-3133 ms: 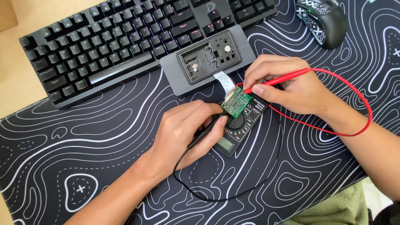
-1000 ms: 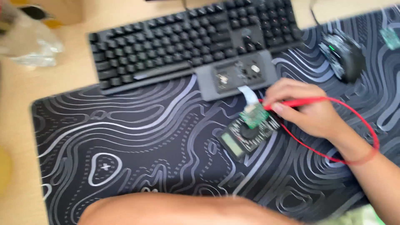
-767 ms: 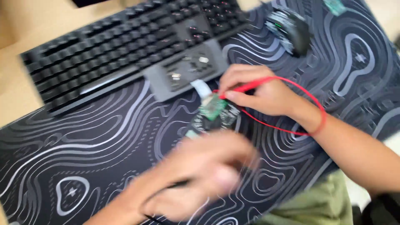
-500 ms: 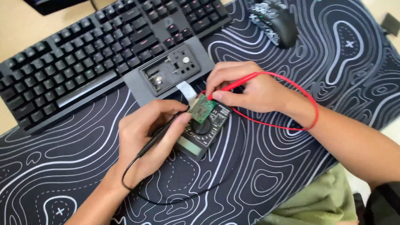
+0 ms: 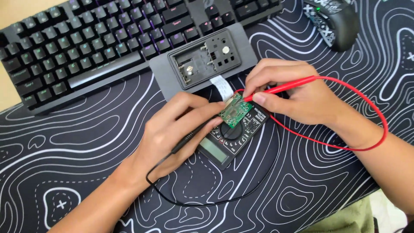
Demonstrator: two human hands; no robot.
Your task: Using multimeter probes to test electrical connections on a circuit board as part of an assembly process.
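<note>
The left hand (image 5: 181,129) is pinching a black probe (image 5: 189,138) and the right hand (image 5: 293,92) is gripping a red probe (image 5: 280,88), both tips meeting a small green circuit board (image 5: 235,111) lying on a black meter (image 5: 233,133). A grey open case (image 5: 205,58), keyboard (image 5: 95,47) and mouse (image 5: 332,19) are sitting behind on the patterned mat (image 5: 64,172).

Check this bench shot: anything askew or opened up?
Yes. The grey device by the keyboard lies open, its insides bare, a white ribbon cable trailing out. Its small green circuit board rests on the multimeter, between the left hand's black probe and the right hand's red probe.
</note>
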